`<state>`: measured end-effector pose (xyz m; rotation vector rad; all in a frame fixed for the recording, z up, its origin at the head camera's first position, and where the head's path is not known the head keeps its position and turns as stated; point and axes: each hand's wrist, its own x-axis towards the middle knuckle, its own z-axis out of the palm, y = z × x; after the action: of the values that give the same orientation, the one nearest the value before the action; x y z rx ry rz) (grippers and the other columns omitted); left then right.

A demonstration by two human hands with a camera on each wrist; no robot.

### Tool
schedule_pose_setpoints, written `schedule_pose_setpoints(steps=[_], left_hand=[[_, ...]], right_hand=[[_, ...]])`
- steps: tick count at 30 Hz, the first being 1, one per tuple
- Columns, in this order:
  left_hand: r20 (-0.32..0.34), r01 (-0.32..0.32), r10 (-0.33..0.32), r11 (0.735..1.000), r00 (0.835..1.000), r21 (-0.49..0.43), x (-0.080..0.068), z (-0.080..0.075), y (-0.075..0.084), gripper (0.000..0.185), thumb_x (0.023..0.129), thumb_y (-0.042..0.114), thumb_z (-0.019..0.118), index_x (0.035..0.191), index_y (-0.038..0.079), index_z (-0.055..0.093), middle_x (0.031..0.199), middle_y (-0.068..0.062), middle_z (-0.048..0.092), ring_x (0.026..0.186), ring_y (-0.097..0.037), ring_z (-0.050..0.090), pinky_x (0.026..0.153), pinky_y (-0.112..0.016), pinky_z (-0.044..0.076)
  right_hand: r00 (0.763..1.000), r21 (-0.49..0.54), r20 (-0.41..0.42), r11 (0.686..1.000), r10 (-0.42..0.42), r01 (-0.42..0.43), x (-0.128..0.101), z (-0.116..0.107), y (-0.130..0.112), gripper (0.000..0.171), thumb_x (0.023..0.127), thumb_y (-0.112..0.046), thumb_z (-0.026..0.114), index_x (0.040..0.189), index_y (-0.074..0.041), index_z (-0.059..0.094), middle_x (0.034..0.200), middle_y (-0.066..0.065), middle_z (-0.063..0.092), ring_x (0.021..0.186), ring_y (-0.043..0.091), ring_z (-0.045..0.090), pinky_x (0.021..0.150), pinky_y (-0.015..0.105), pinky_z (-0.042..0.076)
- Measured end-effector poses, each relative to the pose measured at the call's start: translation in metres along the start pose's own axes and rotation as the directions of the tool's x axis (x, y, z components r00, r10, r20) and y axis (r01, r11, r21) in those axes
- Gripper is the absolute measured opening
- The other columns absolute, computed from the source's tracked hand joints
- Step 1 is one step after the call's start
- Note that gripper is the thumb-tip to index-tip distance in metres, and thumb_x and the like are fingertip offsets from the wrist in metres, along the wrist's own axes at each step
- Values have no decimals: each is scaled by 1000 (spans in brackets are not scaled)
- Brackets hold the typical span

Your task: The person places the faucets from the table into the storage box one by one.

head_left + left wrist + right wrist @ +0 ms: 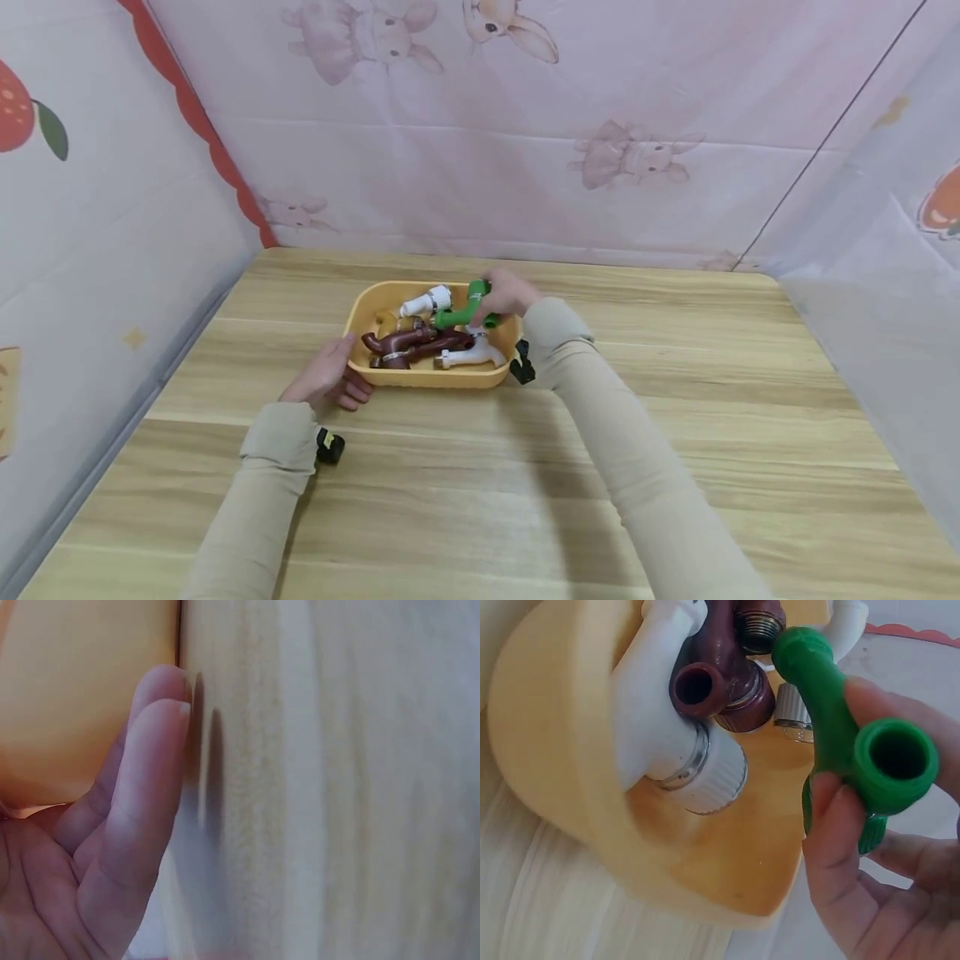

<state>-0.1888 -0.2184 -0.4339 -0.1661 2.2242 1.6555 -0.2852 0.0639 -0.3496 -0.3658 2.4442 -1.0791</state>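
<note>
A yellow plastic basin (435, 379) holds several toy-like plastic taps. My right hand (512, 296) grips a green tap (826, 720) over the basin's right end, thumb and fingers around its body near the round open mouth. My left hand (324, 377) is at the basin's front left corner, its thumb along the rim and its fingers extended beside the outer wall. In the left wrist view those fingers (146, 780) are nearly straight against the yellow side. Below the green tap lies a white tap (652, 727) with a ribbed collar.
Maroon taps (401, 342) lie in the basin's front left part. Behind them are an ochre tap (387, 322) and another white tap (427, 301). The basin stands on a wood-grain table (450, 500), near a rabbit-print curtain (480, 192) at the back.
</note>
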Motion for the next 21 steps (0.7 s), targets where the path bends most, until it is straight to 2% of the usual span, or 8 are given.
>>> schedule_pose_setpoints(steps=[9, 16, 21], left_hand=[[-11, 6, -6, 1000, 1000, -1, -4, 2, 2, 64, 98, 46, 12, 127, -10, 25, 73, -20, 61, 61, -28, 62, 55, -44, 55], [-11, -1, 1, 1000, 1000, -7, -3, 3, 4, 65, 98, 47, 13, 130, -9, 23, 73, -20, 61, 61, -28, 62, 55, -43, 55], [-16, 0, 1, 1000, 1000, 7, -2, 3, 4, 64, 98, 46, 12, 130, -9, 22, 73, -19, 61, 60, -27, 62, 54, -42, 55]], right_hand=[[999, 33, 18, 998, 44, -45, 6, 2, 1, 61, 69, 1, 76, 123, 0, 47, 106, 15, 53, 86, 25, 57, 65, 28, 55], [997, -65, -25, 995, 74, -76, 5, 4, -1, 48, 70, -4, 77, 107, 4, 48, 99, 16, 53, 80, 25, 58, 72, 32, 55], [993, -87, -27, 989, 117, -119, 5, 7, -2, 43, 70, -4, 78, 101, 5, 50, 96, 16, 54, 75, 25, 59, 73, 34, 55]])
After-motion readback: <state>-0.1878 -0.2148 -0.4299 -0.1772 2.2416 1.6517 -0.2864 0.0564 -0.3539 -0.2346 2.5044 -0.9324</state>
